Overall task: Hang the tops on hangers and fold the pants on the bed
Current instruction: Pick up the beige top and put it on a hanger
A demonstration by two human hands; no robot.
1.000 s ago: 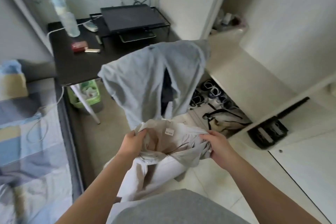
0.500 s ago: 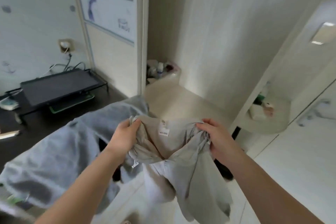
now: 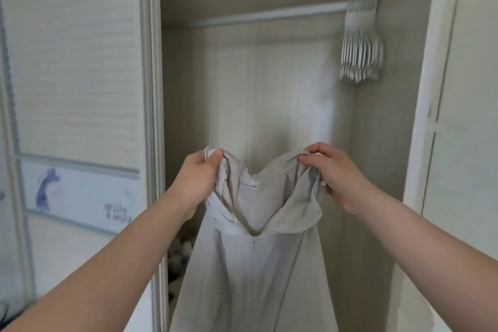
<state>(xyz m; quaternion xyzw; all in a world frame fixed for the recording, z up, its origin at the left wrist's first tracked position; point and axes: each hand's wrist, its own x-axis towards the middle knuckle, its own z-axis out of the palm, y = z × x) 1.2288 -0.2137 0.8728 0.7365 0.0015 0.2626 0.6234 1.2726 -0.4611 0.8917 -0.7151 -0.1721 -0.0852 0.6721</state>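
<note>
Pants [image 3: 250, 264], probably, are pinched at the waistband by left hand [image 3: 200, 178] and right hand [image 3: 334, 172]; hangers [image 3: 361, 43] at 1 o'clock untouched, folding not started.

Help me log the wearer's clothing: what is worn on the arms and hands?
Nothing visible. The left hand and right hand are bare: no gloves, rings or watch. The left forearm and right forearm are uncovered to the frame's edge; no sleeve shows.

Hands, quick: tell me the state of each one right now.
Left hand: closed, gripping the beige garment by its top edge.
Right hand: closed, gripping the same garment's top edge on the other side.
</note>
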